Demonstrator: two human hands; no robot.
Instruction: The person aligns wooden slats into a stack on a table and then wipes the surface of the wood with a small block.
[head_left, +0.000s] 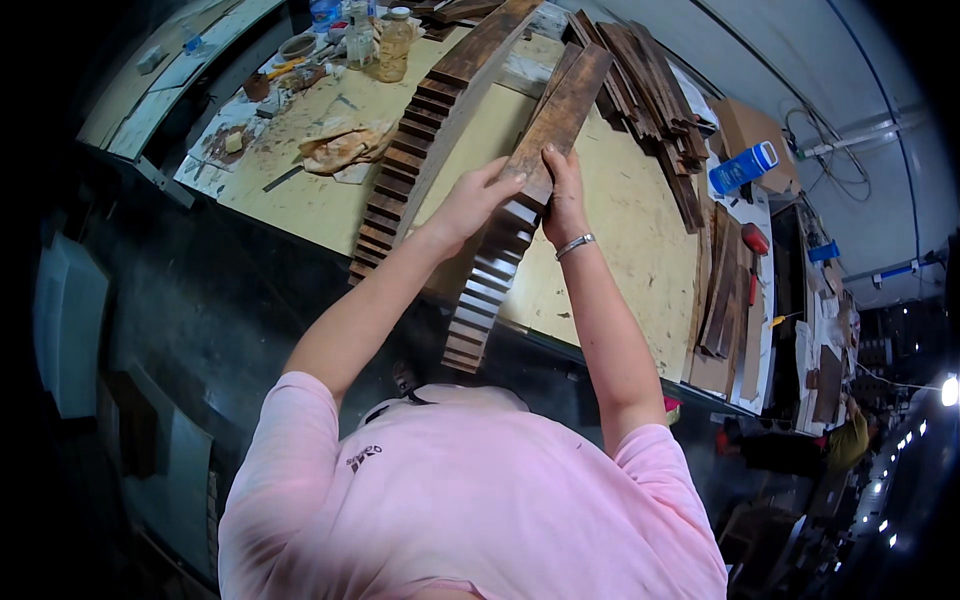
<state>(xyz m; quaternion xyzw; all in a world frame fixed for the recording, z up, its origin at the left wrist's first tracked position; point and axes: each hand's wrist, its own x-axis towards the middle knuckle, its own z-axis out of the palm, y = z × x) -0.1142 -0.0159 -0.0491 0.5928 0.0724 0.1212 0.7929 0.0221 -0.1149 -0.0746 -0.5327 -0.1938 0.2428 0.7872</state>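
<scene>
Two long curved stacks of dark wood slats lie on a pale workbench (610, 260). My left hand (478, 198) presses against the left side of the nearer stack (520, 215), fingers spread over its stepped edge. Gripping the same stack from the right, my right hand (562, 190) has a silver bracelet on its wrist. The second stepped stack (425, 130) runs parallel to the left of both hands. The near ends of both stacks overhang the bench's front edge.
A pile of loose dark boards (650, 80) sits at the back right, more boards (722, 290) at the right edge. A crumpled rag (345, 145), jars and bottles (390, 45) crowd the back left. A blue and white bottle (742, 167) lies to the right.
</scene>
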